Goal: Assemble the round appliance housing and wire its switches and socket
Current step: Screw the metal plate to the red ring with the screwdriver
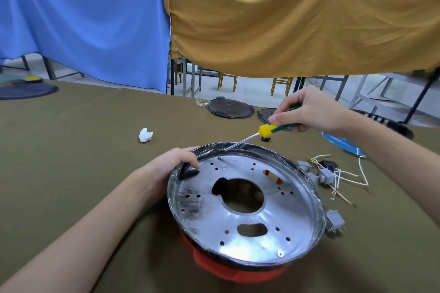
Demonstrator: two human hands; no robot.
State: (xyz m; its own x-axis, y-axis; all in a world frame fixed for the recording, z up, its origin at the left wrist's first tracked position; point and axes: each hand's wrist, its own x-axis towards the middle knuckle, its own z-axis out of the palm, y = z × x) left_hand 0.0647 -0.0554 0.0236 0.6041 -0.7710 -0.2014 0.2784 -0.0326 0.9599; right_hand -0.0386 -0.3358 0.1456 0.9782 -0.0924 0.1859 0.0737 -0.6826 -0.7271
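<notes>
At lower centre on the counter (71,150), my left hand (171,166) grips the housing (245,200) rim, right hand (307,112) holds the screwdriver (269,129) at a far-rim screw; one near screw (280,254) seated, switches (325,175) unwired at right.

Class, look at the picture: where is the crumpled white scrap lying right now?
In the head view the white scrap lies alone on the olive tablecloth, left of and beyond the round metal housing, past the left hand.

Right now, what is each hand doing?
Left hand: grips the rim of the metal housing.
Right hand: holds the screwdriver, tip at the housing's far rim.
</notes>
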